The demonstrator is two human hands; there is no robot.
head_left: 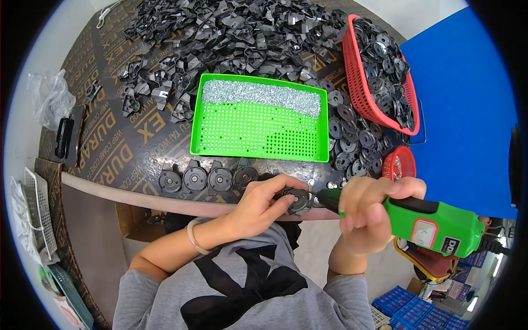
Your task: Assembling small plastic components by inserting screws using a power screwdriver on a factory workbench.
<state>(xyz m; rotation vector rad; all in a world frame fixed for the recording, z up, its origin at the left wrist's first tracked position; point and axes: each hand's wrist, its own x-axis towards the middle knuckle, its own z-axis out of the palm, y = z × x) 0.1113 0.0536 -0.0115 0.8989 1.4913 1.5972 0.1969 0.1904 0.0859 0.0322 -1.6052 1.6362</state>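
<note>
My left hand (257, 202) grips a black round plastic part (298, 202) at the table's front edge, fingers pressed on its top. My right hand (367, 213) is wrapped round a green electric screwdriver (459, 224) with a cord at its back end. The screwdriver's dark nose points left at the part; whether its tip touches a screw cannot be made out. Several black assembled pieces with round discs (220, 179) stand in a row left of my left hand. Beyond my hands lies a green perforated tray (194, 124) with small silvery screws (258, 94) heaped along its far side.
Black angular plastic parts (236, 44) are piled across the back of the table. Loose black discs (352, 143) lie right of the tray, below a red basket (353, 88) full of discs. A small red bowl (410, 160) stands near my right hand. Blue board (467, 110) covers the right.
</note>
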